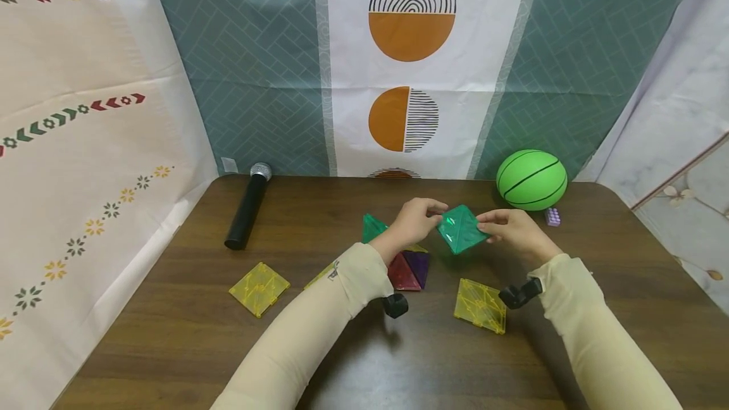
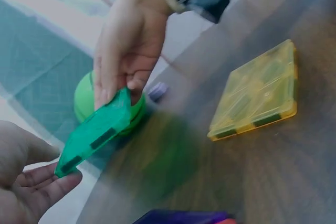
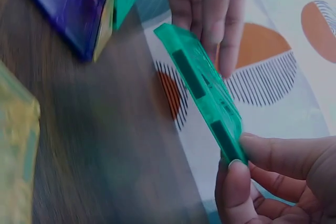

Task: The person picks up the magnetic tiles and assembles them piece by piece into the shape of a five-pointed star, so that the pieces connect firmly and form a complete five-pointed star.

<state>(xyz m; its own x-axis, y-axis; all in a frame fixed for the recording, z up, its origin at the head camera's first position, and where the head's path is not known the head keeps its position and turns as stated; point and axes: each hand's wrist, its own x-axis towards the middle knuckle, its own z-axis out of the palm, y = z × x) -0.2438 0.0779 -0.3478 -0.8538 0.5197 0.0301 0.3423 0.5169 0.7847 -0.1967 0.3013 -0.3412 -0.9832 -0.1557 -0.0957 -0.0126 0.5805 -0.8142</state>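
A translucent green magnetic tile (image 1: 460,231), with a line across its middle, is held up above the table between both hands. My left hand (image 1: 411,223) pinches its left corner between thumb and fingers, as the left wrist view shows. At the opposite corner, my right hand (image 1: 515,233) grips the tile with thumb and fingertips; dark strips show in its edge (image 3: 197,85). Below the left hand stands a group of tiles: a red one (image 1: 402,274), a purple one (image 1: 419,264) and a green one (image 1: 373,227). The left forearm and hand partly hide this group.
Yellow square tiles lie on the wooden table at right (image 1: 480,307) and left (image 1: 259,290); another yellow tile (image 1: 319,275) is partly behind the left sleeve. A black microphone (image 1: 248,207) lies at back left. A green ball (image 1: 532,180) and a small purple block (image 1: 552,217) are at back right.
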